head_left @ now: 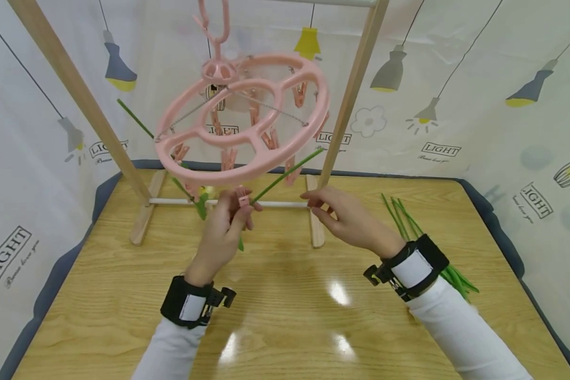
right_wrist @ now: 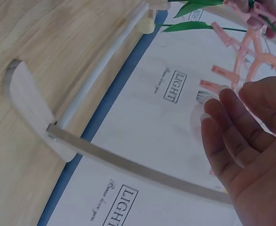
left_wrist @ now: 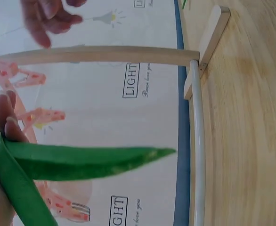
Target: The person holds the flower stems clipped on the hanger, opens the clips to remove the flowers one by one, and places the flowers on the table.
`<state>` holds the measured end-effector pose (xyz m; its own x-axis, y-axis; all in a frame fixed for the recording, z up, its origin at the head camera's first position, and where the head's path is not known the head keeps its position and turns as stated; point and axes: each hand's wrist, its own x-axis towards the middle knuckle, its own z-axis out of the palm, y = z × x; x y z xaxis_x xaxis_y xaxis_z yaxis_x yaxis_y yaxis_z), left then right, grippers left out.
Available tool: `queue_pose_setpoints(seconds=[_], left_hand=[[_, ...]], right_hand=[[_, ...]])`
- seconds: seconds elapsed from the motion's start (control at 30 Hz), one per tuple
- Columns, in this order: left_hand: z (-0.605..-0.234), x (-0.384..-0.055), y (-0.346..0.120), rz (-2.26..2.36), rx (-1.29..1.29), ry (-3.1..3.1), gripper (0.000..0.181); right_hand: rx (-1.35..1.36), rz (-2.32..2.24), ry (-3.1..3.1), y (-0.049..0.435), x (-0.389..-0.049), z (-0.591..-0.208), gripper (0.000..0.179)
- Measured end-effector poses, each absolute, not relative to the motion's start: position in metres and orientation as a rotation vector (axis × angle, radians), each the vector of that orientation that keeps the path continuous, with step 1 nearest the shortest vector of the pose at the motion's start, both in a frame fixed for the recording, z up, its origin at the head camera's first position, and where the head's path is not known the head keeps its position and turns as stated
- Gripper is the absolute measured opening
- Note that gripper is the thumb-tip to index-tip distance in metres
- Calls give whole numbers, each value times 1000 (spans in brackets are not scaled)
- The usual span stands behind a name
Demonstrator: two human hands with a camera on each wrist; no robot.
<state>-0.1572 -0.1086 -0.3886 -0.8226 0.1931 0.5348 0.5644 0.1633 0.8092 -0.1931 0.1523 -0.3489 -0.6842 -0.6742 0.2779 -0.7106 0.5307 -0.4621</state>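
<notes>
A round pink clothes-drying hanger (head_left: 280, 161) hangs tilted, with several pink clothespins (head_left: 228, 158) below its rings. At its near rim my left hand (head_left: 223, 227) grips a green flower stem (head_left: 287, 173) beside a pink clothespin (head_left: 244, 197). The stem slants up to the right; its long pointed leaf (left_wrist: 95, 162) sticks out from the palm in the left wrist view. A second stem (head_left: 135, 117) with a leaf and a pale flower (head_left: 206, 190) hangs at the hanger's left. Holding nothing, my right hand (head_left: 349, 216) hovers to the right, fingers loosely curled.
A wooden stand with two posts (head_left: 353, 95) frames the hanger, joined low by a white bar (head_left: 285, 204) and resting on wooden feet (head_left: 317, 227). More green stems (head_left: 401, 216) lie on the table (head_left: 285, 306) at the right, partly under my right forearm. A printed curtain (head_left: 484, 137) surrounds the table.
</notes>
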Motion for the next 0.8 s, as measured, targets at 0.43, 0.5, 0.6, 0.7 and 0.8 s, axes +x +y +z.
queue_pose_setpoints(seconds=[0.43, 0.5, 0.6, 0.7, 0.8], left_hand=[[-382, -160, -81, -1545, -656, -2280, 50], [-382, -160, -79, -1549, -641, -2282, 53], [-380, -160, -78, -1564, -609, -2279, 50], [-378, -160, -76, -1594, -576, -2275, 44], [-377, -159, -75, -1648, -556, -2279, 39]], right_hand=[[1058, 1369, -2477, 135, -189, -335, 39], [1006, 1502, -2388, 135, -190, -333, 38], [933, 1685, -2248, 133, -194, -329, 36], [883, 1837, -2123, 132, -198, -324, 34], [855, 1976, -2046, 131, -200, -322, 35]])
